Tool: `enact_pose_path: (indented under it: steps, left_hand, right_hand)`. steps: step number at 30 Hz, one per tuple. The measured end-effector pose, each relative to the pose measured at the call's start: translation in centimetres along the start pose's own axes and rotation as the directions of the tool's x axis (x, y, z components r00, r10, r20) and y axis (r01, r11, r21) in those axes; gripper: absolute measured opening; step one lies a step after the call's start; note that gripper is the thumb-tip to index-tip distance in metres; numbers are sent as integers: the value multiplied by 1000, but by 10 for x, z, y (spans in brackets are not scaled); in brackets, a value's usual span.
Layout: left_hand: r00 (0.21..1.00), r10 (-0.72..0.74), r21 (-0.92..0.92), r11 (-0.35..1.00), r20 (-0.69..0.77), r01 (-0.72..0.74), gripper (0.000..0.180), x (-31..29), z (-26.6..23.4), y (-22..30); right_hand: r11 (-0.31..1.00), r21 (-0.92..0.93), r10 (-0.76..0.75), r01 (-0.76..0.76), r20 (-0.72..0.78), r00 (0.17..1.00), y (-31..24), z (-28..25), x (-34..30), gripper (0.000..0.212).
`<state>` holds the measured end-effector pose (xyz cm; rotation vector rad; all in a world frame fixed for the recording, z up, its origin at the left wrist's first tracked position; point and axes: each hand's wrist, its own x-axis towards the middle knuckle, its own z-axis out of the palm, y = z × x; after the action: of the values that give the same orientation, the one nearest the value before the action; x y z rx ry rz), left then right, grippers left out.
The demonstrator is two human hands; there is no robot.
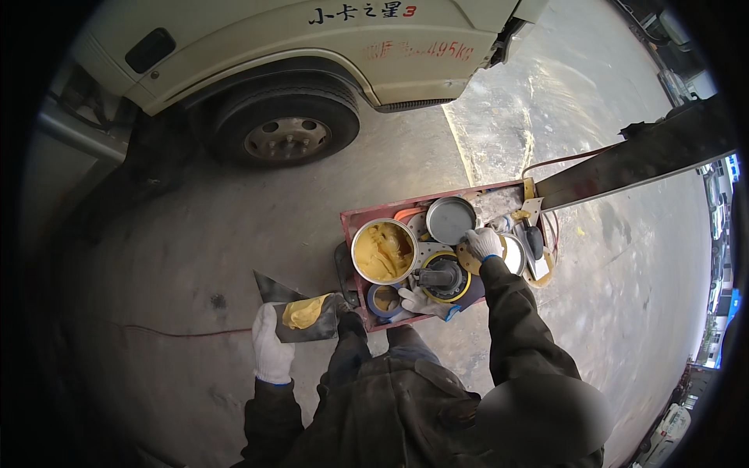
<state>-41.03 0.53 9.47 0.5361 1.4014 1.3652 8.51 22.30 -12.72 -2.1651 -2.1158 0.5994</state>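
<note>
My left hand (273, 349), in a white knit glove, grips a dark flat putty board (316, 332) at its left end. A lump of yellow putty (304, 313) lies on the board. My right hand (484, 244), also gloved, reaches over the red tool tray (353, 220), fingers curled; what they hold, if anything, is hidden. Near it are a tan sanding disc (469, 260), an upturned grey lid (451, 221) and a white round container (514, 255). An open can of yellow putty (383, 251) stands at the tray's left, beside a round sander (441, 274).
A roll of tape (384, 299) and a spare glove (422, 303) lie at the tray's near side. A dark beam (636, 160) extends from its far right corner. Ahead is a cream truck (312, 43) with its wheel (287, 139). A thin hose (187, 335) crosses the floor.
</note>
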Motion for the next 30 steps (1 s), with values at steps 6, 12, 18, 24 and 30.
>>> enact_pose_path:
  steps: [6,12,18,24,30]
  left_hand:
    - [1000,17,-67,998,-22,-19,18,5,-30,-22]
    - [982,171,378,906,79,-188,38,23,-50,-55]
    - [946,277,609,725,168,-320,34,21,-28,-35]
    - [990,-135,-162,977,25,138,30,22,-12,-21]
    - [970,-205,-244,942,127,231,34,32,4,-28]
  right_hand:
    - [750,611,264,-254,75,962,-109,-87,-55,44]
    - [917,398,-69,8,140,988,-188,-79,-99,43]
    - [943,332,-82,25,157,984,-183,-34,-90,46]
    - [965,258,-105,52,199,974,-181,-24,-83,48]
    - [996,44,-80,72,208,975,-198,-47,-84,53]
